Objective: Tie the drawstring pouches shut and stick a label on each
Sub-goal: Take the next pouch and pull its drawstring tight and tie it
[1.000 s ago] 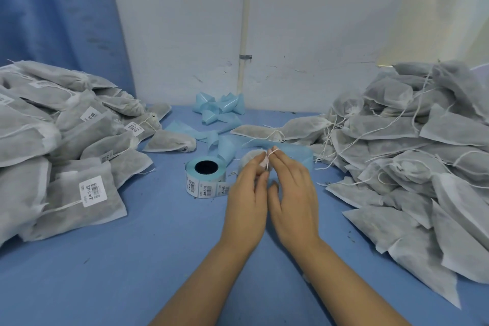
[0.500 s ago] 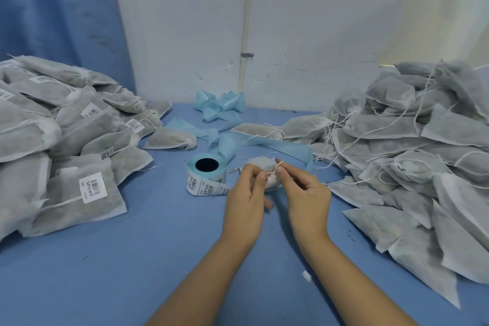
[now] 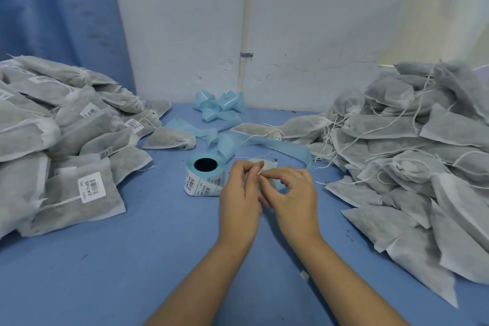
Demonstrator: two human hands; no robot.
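Where the blue worktop (image 3: 132, 259) runs toward its left edge, a heap of labelled pouches (image 3: 66, 156) covers it and passes out of view, reaching back to the blue curtain (image 3: 53, 8) at the far left corner. Several of these pouches show a white barcode label. One loose pouch (image 3: 169, 137) lies just beside the heap's inner side. Between the heap and the near edge the worktop is bare, a wide open band along the whole front.

Near the middle the label roll (image 3: 205, 176) lies flat, hole up. Its blue backing strip (image 3: 225, 144) trails toward the far edge and off to the right. A crumpled wad of backing (image 3: 221, 106) sits against the white wall (image 3: 185, 34) at the far edge.

Just right of the roll, the left hand (image 3: 240, 193) has its fingers curled, pinching the white string (image 3: 260, 172). The right hand (image 3: 296, 196) meets it, thumb and forefinger pinching the same string, the other fingers bent. The pouch being tied (image 3: 266, 164) sits on the worktop behind both hands, mostly hidden by them.

A narrow bare lane separates the right hand from the heap of untied pouches (image 3: 410, 153). That heap fills the right side, loose strings dangling, and runs out of view toward the right edge and the far right corner.
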